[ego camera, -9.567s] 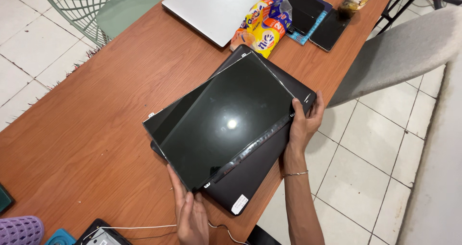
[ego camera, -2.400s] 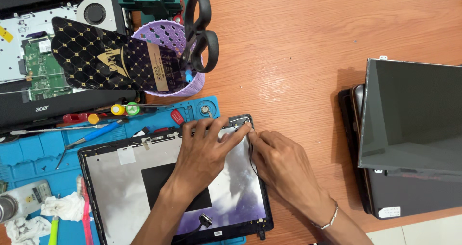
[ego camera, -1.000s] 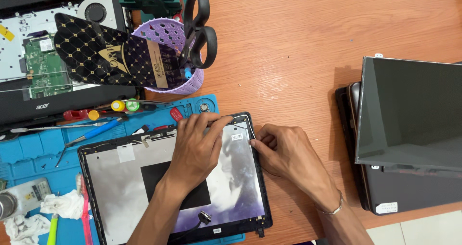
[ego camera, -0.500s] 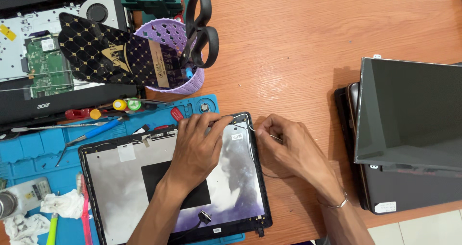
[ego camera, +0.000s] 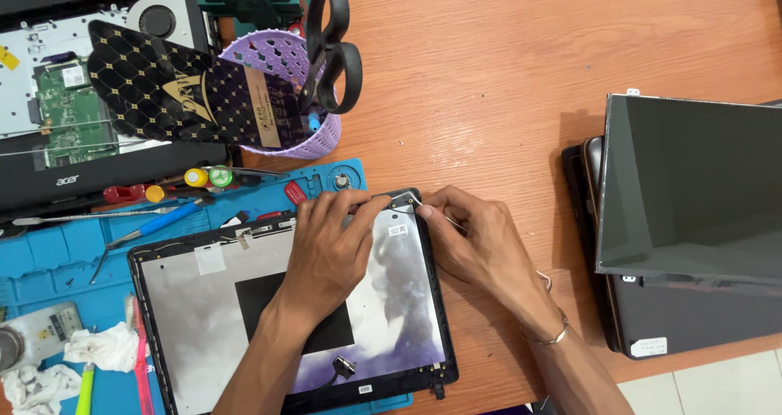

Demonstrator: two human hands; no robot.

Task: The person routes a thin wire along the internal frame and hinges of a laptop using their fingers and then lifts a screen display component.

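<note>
Lying face-up on the blue silicone repair mat point(ego camera: 49, 252), the black laptop lid shell with silver foil lining point(ego camera: 204, 301) sits at the front of the orange wooden worktop point(ego camera: 505, 73). Left hand point(ego camera: 330, 244) rests flat on its top edge, fingers spread, likely steadying it. Right hand point(ego camera: 476, 240) pinches a thin metal tool point(ego camera: 436, 211) at the shell's top right corner, fingers clamped together on it. Near: red and blue screwdrivers point(ego camera: 155, 199), purple plastic basket point(ego camera: 281, 65) with black scissors point(ego camera: 330, 48). Well right: loose dark screen panel point(ego camera: 692, 187) atop a black laptop point(ego camera: 676, 325).
</note>
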